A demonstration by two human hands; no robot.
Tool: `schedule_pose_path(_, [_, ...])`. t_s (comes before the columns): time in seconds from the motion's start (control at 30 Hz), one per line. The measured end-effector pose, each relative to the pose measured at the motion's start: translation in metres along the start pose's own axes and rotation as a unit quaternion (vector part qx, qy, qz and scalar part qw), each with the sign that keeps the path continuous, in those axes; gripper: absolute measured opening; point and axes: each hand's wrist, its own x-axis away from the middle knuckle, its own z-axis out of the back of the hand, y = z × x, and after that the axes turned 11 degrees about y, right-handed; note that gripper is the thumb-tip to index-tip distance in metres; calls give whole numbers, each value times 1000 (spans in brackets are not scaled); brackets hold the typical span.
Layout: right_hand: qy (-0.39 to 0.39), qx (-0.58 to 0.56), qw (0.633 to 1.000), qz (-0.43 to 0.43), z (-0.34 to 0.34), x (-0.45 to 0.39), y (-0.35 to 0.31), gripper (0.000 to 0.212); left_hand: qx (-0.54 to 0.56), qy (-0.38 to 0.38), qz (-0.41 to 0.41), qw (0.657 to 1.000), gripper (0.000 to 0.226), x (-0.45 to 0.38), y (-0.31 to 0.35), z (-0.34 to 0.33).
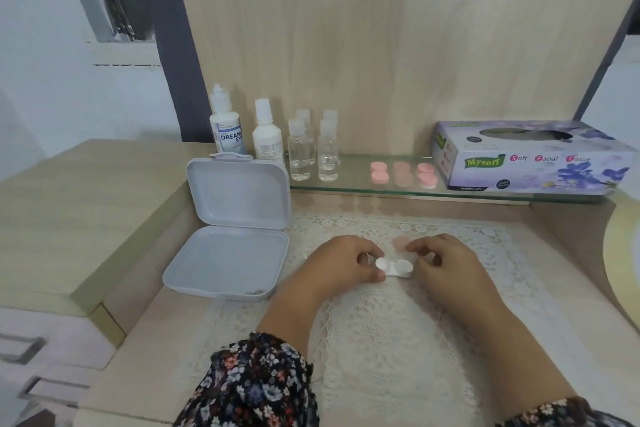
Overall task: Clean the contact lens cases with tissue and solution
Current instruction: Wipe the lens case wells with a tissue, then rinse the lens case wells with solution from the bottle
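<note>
Your left hand and right hand both pinch the white lens case at its ends, low over the lace mat mid-table, tissue box far right

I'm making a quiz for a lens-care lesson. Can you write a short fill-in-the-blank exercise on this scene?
1. Both hands, the left hand and the right hand, hold a white ____ over the lace mat.
2. The tissue box stands on a ____ shelf.
3. The white storage box left of the mat has its lid ____.
4. The caps on the shelf are ____ in colour.

Missing words: lens case; glass; open; pink
</note>
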Motion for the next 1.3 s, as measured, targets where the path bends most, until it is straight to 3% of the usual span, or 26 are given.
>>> schedule_pose_path(0.3, [-47,15,999,13,5,5,-9,19,-18,8,-20,1000,20,-1,-1,-2])
schedule_pose_path(0.73, [-111,34,993,-14,16,11,-18,18,30,-71,-27,997,24,2,-2,10])
schedule_pose_path(1.03, [-89,-1,996,-13,17,13,-18,21,53,-71,-20,996,25,4,-4,11])
schedule_pose_path(1.3, [-16,-90,995,-27,16,14,-19,23,112,-36,-15,993,13,16,-5,14])
